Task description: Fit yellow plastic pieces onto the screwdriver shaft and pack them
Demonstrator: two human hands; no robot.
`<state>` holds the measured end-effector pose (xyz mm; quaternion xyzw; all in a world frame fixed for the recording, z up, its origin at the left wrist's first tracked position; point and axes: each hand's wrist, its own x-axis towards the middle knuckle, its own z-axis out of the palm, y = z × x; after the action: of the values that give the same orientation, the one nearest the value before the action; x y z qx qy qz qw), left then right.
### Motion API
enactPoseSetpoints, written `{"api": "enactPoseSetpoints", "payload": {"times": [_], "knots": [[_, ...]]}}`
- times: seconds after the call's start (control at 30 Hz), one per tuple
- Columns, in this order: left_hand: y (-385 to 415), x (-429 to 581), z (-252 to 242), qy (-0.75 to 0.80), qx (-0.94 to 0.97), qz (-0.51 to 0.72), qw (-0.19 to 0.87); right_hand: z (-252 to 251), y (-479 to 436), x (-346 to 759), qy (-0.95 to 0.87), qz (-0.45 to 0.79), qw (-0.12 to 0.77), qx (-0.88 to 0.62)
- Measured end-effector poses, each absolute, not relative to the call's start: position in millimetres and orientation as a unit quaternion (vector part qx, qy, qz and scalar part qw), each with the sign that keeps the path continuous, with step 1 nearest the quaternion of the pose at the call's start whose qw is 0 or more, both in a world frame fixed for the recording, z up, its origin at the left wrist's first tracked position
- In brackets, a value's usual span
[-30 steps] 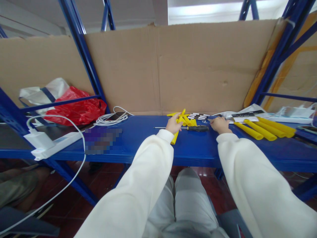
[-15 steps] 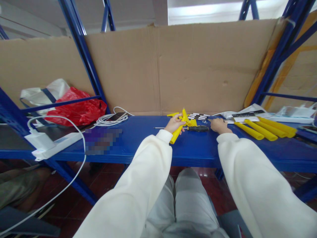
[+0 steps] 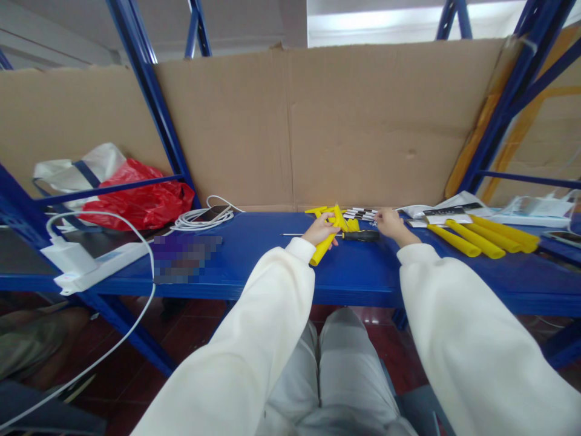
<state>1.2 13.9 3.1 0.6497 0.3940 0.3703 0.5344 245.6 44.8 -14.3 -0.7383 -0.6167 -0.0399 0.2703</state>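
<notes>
My left hand (image 3: 320, 229) is wrapped round a yellow tube-shaped piece (image 3: 321, 251), which tilts with its lower end toward me. More yellow pieces (image 3: 350, 226) lie just beyond and beside that hand. Over the small loose pale parts (image 3: 373, 223) on the table, my right hand (image 3: 391, 224) has its fingers drawn together. Whatever is between those fingertips is hidden. A screwdriver (image 3: 365, 236) with a dark handle lies between my hands, its shaft pointing left past the left hand. Behind it are several black-and-white striped pieces (image 3: 359, 214).
Several yellow tubes (image 3: 492, 237) lie at the right beside a black-and-white packet (image 3: 447, 214). To the left are a coiled white cable (image 3: 200, 219), a power strip (image 3: 106, 266) and a red plastic bag (image 3: 143, 197). Cardboard (image 3: 354, 127) closes the back of the blue table (image 3: 263, 260).
My right hand has shifted left to the small parts, its fingers now pointing down at them. The left hand keeps the yellow piece in nearly the same place.
</notes>
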Motion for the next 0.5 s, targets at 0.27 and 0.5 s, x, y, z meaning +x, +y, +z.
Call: {"api": "enactPoseSetpoints", "payload": {"times": [0.27, 0.5], "knots": [[29, 3, -10, 0.36, 0.668, 0.357, 0.544, -16, 54, 210, -0.748, -0.065, 0.438, -0.494], [26, 5, -13, 0.353, 0.68, 0.357, 0.534, -20, 54, 198, -0.773, -0.077, 0.456, -0.435]]}}
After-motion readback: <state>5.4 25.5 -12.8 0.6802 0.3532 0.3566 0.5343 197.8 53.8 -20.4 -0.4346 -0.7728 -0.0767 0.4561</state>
